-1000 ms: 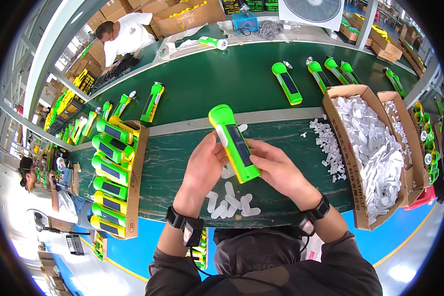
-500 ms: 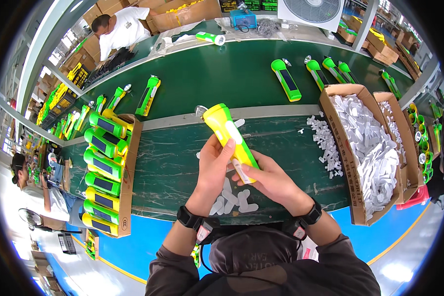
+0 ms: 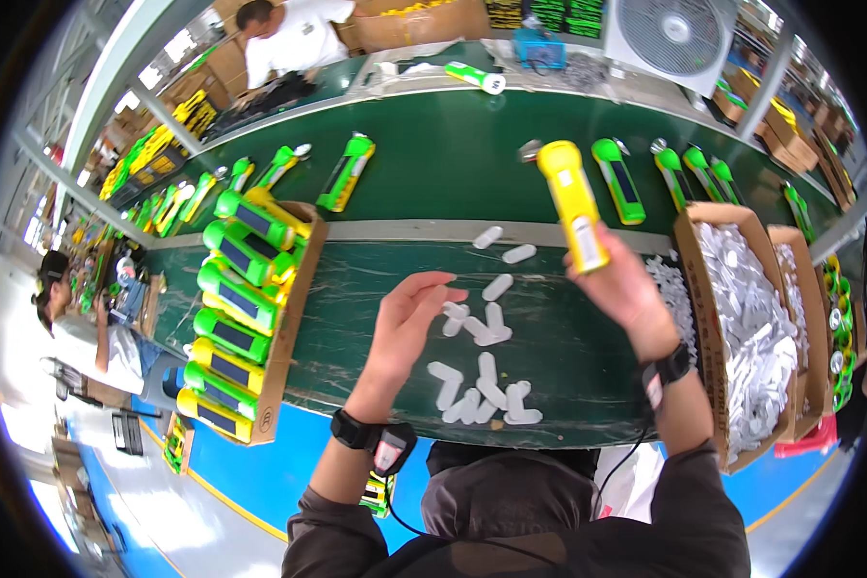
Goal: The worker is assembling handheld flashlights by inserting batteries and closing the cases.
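Observation:
A yellow flashlight point(image 3: 570, 188) is in my right hand point(image 3: 628, 289), gripped by its lower end and tilted over the far side of the table. Its loose silver lamp head hangs out beside the top. My left hand point(image 3: 407, 323) is off the flashlight, its fingers stretched out and apart, low over the table. Close to those fingertips lie several flat white oval plastic pieces point(image 3: 497, 286), with more of them point(image 3: 489, 385) scattered nearer to me on the dark green tabletop point(image 3: 356, 371).
On the left stands a cardboard box point(image 3: 294, 318) stacked with green and yellow flashlights point(image 3: 231, 332). A carton of white pieces point(image 3: 747, 318) sits at right, small white parts point(image 3: 672, 294) beside it. Beyond runs a green conveyor belt point(image 3: 453, 159) carrying flashlights point(image 3: 618, 183). Co-workers stand at left.
My left hand has let go of the flashlight. My right hand has carried it away to the right and toward the belt. More white pieces show on the tabletop; the view has shifted.

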Motion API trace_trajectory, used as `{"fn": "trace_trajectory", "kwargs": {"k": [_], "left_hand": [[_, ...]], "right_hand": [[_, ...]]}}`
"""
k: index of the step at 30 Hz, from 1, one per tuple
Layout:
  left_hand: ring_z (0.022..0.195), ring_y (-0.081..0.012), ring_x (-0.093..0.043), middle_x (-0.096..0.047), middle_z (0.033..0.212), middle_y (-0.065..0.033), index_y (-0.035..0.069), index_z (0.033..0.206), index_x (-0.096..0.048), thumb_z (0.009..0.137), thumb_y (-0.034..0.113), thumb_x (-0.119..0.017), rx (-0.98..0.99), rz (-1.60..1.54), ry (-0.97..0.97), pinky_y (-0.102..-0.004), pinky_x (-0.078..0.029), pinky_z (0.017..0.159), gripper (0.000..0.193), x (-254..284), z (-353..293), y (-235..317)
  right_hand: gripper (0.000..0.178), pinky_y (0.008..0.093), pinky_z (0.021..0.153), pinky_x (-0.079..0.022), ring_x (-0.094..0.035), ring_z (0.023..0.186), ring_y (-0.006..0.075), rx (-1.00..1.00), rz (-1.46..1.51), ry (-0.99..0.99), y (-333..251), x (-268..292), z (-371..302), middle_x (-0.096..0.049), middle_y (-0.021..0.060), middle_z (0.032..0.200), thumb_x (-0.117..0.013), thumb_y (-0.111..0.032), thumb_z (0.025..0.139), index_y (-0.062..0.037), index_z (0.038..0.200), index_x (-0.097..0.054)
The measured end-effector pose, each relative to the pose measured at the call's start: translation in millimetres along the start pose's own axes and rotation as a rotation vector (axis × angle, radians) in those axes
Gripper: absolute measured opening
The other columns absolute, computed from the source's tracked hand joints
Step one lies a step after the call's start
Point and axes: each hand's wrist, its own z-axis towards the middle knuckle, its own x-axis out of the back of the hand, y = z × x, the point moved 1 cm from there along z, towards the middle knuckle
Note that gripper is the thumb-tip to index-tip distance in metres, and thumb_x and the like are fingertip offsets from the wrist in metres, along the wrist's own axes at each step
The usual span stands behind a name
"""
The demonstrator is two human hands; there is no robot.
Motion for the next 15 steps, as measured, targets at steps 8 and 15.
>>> {"fn": "trace_trajectory", "kwargs": {"k": [8,15], "left_hand": [[0.094,-0.0142,-0.063,-0.066,0.101,-0.0061,0.001,0.116,-0.055,0.094,0.015,-0.059,-0.027,0.203,0.293,-0.0272,-0.049,0.079,0.027,122.7,10.8,-14.3],[0.086,-0.0275,-0.061,-0.060,0.094,-0.0171,-0.002,0.111,-0.049,0.078,0.016,-0.072,-0.385,0.857,0.559,-0.0373,-0.051,0.079,0.044,148.3,144.4,-55.1]], "right_hand": [[0.059,0.0433,0.086,-0.043,-0.051,0.100,0.0381,0.889,-1.930,0.709,-77.0,85.0,151.9,-0.056,0.0220,0.105,-0.067,-0.022,0.086,-0.0142,0.140,-0.044],[0.066,0.0471,0.088,-0.039,-0.046,0.105,0.0373,0.718,-2.387,0.803,-28.5,57.7,140.9,-0.044,0.0182,0.116,-0.067,-0.030,0.085,-0.0202,0.144,-0.038]]}}
